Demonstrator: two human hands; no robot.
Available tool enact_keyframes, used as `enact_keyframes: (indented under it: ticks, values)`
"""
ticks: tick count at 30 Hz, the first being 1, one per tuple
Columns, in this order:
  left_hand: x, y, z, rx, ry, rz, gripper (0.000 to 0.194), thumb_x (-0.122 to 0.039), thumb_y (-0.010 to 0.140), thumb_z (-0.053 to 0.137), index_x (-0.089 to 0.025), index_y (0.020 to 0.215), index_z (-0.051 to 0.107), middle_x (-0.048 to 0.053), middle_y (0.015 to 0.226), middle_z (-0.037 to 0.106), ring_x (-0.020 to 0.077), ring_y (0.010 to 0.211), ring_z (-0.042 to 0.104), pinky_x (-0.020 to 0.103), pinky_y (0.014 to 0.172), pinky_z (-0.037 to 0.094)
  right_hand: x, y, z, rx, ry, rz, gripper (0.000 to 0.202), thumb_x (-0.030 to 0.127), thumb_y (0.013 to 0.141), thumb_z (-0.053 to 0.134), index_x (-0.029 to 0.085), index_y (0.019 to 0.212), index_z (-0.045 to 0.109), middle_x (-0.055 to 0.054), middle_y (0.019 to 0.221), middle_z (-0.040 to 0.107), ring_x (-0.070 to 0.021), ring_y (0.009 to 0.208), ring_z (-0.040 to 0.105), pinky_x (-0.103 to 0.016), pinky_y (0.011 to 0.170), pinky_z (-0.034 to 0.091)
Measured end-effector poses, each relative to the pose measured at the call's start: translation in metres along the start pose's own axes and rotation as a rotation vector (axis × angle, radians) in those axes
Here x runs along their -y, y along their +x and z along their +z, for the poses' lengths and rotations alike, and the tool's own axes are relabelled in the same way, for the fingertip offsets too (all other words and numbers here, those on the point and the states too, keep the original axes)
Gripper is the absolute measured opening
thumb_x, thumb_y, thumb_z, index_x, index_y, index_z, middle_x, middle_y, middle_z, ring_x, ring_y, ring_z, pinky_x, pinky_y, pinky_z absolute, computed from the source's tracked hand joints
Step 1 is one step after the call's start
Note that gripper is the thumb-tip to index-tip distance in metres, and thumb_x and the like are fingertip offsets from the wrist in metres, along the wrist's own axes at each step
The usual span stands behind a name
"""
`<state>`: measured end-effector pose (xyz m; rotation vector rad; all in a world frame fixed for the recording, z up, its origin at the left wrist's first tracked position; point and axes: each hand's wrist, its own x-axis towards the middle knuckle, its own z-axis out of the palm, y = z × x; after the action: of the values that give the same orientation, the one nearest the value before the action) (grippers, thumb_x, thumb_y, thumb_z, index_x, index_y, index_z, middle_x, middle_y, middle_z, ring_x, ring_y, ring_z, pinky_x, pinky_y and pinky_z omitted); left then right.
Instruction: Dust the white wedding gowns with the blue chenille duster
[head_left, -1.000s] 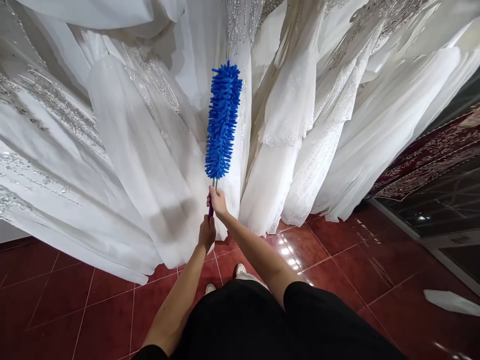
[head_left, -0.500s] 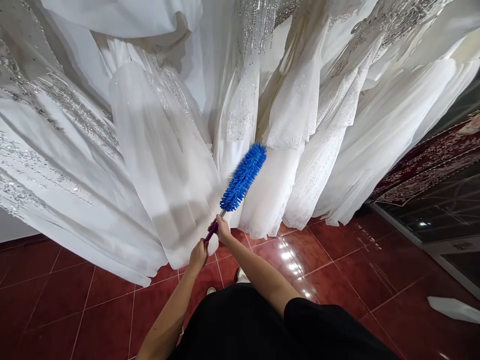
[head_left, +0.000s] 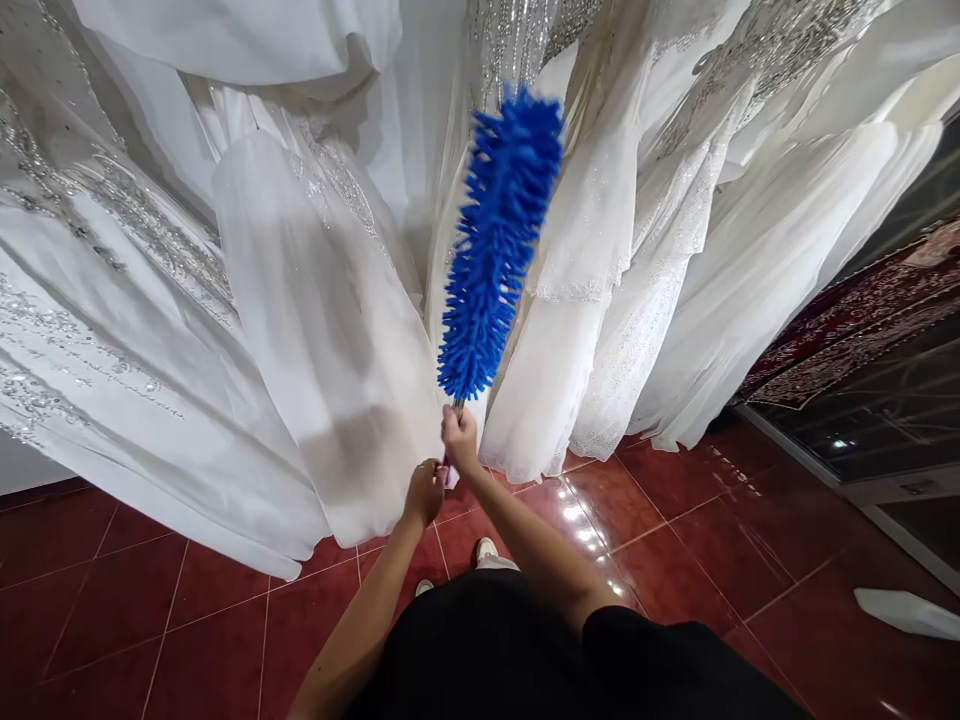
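Head view: both hands [head_left: 426, 492] [head_left: 460, 437] grip a blue duster [head_left: 499, 240] near white gowns [head_left: 330, 330].

Counted one blue shaggy duster [head_left: 499, 240]. Counted two bare hands: one left hand [head_left: 426, 492], one right hand [head_left: 459, 437]. Noted two pale shoes [head_left: 486, 550], both partly visible. Recorded one narrow white piece [head_left: 907, 613], material unclear. Found several long white fabric gowns [head_left: 330, 330], overlapping; cannot give exact number. Cannot separate dark red patterned cloth [head_left: 847, 335] into one or two.
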<state>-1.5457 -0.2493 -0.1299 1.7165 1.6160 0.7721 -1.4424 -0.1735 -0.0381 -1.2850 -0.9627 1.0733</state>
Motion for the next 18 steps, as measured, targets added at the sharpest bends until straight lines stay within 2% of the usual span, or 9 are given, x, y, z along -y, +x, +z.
enact_keyframes:
  ticks: [2,4,7,9,11,12,15,16,18]
  values:
    - [-0.025,0.01,0.018,0.014,-0.102,0.015,0.025,-0.033,0.102,0.044,-0.017,0.109,0.063,0.013,0.105,0.07,0.0246,0.098,0.068,0.039,0.09,0.051,0.03,0.04,-0.041,-0.032,-0.279,-0.138,0.04,0.044,0.095,0.054,0.024,0.07,0.03,0.003,0.064,0.039,-0.0141,0.064,0.038,-0.028,0.062,0.037]
    - [-0.045,0.017,0.027,0.024,-0.196,0.041,0.024,-0.031,0.101,0.048,-0.018,0.113,0.062,0.013,0.109,0.071,0.0229,0.097,0.068,0.038,0.089,0.053,0.064,0.087,-0.09,-0.038,-0.546,-0.222,0.033,0.038,0.094,0.053,0.024,0.07,0.036,0.002,0.064,0.041,-0.0139,0.065,0.04,-0.028,0.062,0.033]
    - [-0.071,0.034,0.026,-0.003,-0.234,0.092,0.015,-0.026,0.1,0.049,-0.021,0.101,0.063,0.009,0.104,0.071,0.0214,0.095,0.067,0.036,0.088,0.053,0.113,0.148,-0.156,-0.142,-0.888,-0.281,0.028,0.036,0.089,0.059,0.023,0.071,0.043,0.002,0.061,0.04,-0.0151,0.062,0.038,-0.029,0.06,0.027]
    - [-0.092,0.056,0.025,-0.037,-0.28,0.066,0.012,-0.025,0.099,0.051,-0.021,0.095,0.062,0.007,0.099,0.071,0.0209,0.093,0.067,0.036,0.089,0.052,0.138,0.175,-0.178,-0.139,-0.952,-0.297,0.027,0.036,0.087,0.062,0.023,0.07,0.045,0.002,0.061,0.042,-0.0148,0.06,0.037,-0.029,0.058,0.026]
    - [-0.117,0.084,0.032,-0.031,-0.41,-0.005,0.006,-0.023,0.098,0.056,-0.021,0.099,0.062,0.008,0.101,0.071,0.0207,0.093,0.068,0.037,0.089,0.053,0.151,0.188,-0.179,-0.078,-0.892,-0.271,0.027,0.034,0.087,0.062,0.022,0.068,0.046,0.001,0.06,0.044,-0.0143,0.058,0.039,-0.028,0.057,0.027]
    - [-0.132,0.098,0.039,0.0,-0.497,-0.032,0.01,-0.021,0.094,0.062,-0.02,0.105,0.061,0.01,0.107,0.071,0.0207,0.094,0.068,0.037,0.088,0.053,0.154,0.191,-0.173,-0.048,-0.833,-0.255,0.027,0.034,0.087,0.061,0.022,0.068,0.047,0.001,0.059,0.044,-0.014,0.058,0.04,-0.028,0.056,0.028]
    - [-0.18,0.135,0.069,0.147,-0.734,0.004,0.044,-0.011,0.083,0.076,-0.018,0.121,0.055,0.017,0.122,0.067,0.0215,0.097,0.069,0.037,0.085,0.055,0.156,0.194,-0.146,0.0,-0.647,-0.236,0.028,0.033,0.091,0.055,0.022,0.067,0.045,0.002,0.058,0.043,-0.0133,0.057,0.041,-0.026,0.054,0.03]
    - [-0.196,0.143,0.079,0.185,-0.8,0.039,0.049,-0.01,0.082,0.077,-0.018,0.124,0.053,0.018,0.123,0.066,0.0213,0.097,0.069,0.037,0.084,0.056,0.157,0.195,-0.138,0.01,-0.607,-0.24,0.028,0.032,0.091,0.054,0.022,0.068,0.044,0.002,0.058,0.043,-0.013,0.057,0.041,-0.026,0.053,0.03]
    - [-0.225,0.156,0.097,0.218,-0.896,0.107,0.045,-0.009,0.085,0.074,-0.02,0.124,0.052,0.015,0.119,0.067,0.019,0.095,0.068,0.037,0.083,0.056,0.159,0.198,-0.129,0.033,-0.587,-0.257,0.028,0.031,0.092,0.052,0.022,0.068,0.042,0.002,0.059,0.044,-0.0127,0.056,0.041,-0.026,0.053,0.029]
